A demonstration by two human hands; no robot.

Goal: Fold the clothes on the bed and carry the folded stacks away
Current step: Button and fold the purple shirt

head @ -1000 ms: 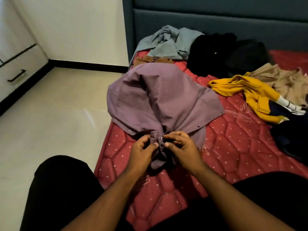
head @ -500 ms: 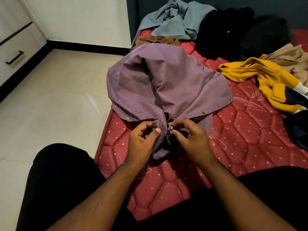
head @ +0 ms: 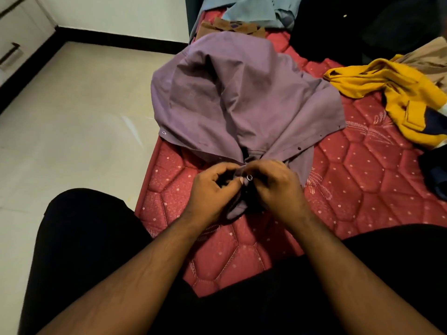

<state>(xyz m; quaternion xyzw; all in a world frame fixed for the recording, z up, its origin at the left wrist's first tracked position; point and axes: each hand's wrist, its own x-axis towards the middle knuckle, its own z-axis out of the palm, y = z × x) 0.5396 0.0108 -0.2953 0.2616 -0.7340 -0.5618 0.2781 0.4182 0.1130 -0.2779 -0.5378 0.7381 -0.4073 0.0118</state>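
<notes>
At six o'clock, left hand (head: 212, 189) and right hand (head: 278, 187) pinch the purple shirt (head: 242, 97), unfolded. Yellow top (head: 399, 93) at two o'clock waits unfolded too.

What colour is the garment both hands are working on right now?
Muted purple, with small metal snaps along its edges; seen clearly in the head view.

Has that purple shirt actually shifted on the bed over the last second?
No. The purple shirt still lies at the mattress's left edge, below the brown garment; only the head camera tilted down.
</notes>
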